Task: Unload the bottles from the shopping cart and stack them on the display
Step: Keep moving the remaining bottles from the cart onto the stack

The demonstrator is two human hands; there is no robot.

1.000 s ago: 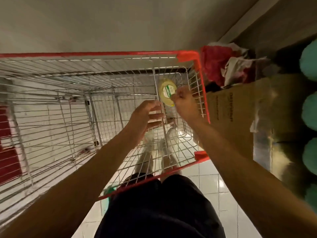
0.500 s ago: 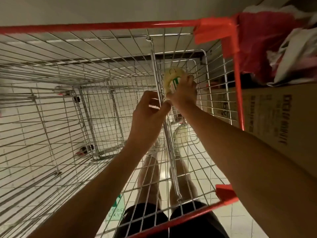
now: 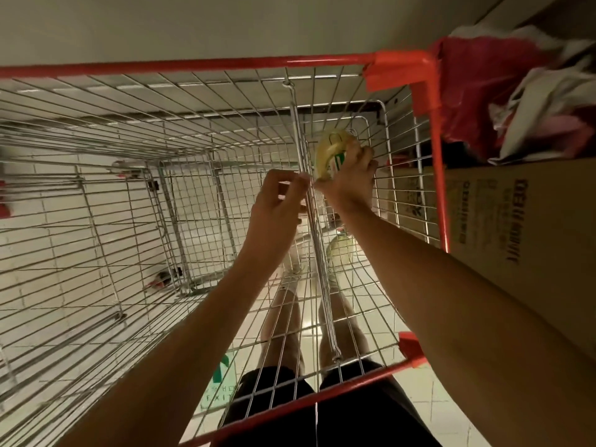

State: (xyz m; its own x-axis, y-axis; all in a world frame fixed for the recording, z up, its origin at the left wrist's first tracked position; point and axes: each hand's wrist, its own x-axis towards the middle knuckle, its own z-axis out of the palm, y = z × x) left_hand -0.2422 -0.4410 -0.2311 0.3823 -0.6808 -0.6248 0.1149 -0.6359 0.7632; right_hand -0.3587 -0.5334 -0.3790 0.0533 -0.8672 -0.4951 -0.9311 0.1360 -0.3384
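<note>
- Two hands were inside the shopping cart [image 3: 193, 64]: the right hand [image 3: 351, 179] gripped a yellow bottle [image 3: 330, 150] near the far right corner, and the left hand [image 3: 274, 208] seemed to pinch the wire divider [image 3: 298, 133].
- A second bottle [image 3: 342, 253] lay lower, on the cart floor.
- For a good lift, the held bottle should probably rise straight up, clear of the divider and side wires, before going to the display.
</note>
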